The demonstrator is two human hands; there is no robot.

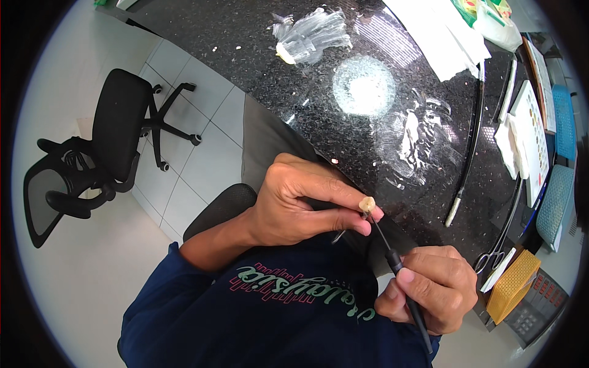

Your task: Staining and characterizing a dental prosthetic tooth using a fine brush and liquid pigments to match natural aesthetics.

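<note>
My left hand (307, 199) is closed, thumb and forefinger pinched just behind a small cream tooth-shaped dental crown (367, 203). A thin metal bit (337, 237) shows beneath these fingers; whether it carries the crown I cannot tell. My right hand (432, 288) wraps round a slim black-handled tool (394, 262), like a fine brush or probe. Its thin dark tip points up and left, reaching the underside of the crown; whether they touch is unclear. Both hands are in front of my chest, at the near edge of the dark speckled worktop (294, 92).
White smears (412, 138) and crumpled clear plastic (313, 37) lie on the worktop. To the right are a black rod with a pale tip (472, 153), scissors (491, 257), a white palette (531, 135), a yellow basket (514, 287) and blue baskets (554, 205). A black chair (119, 122) stands left.
</note>
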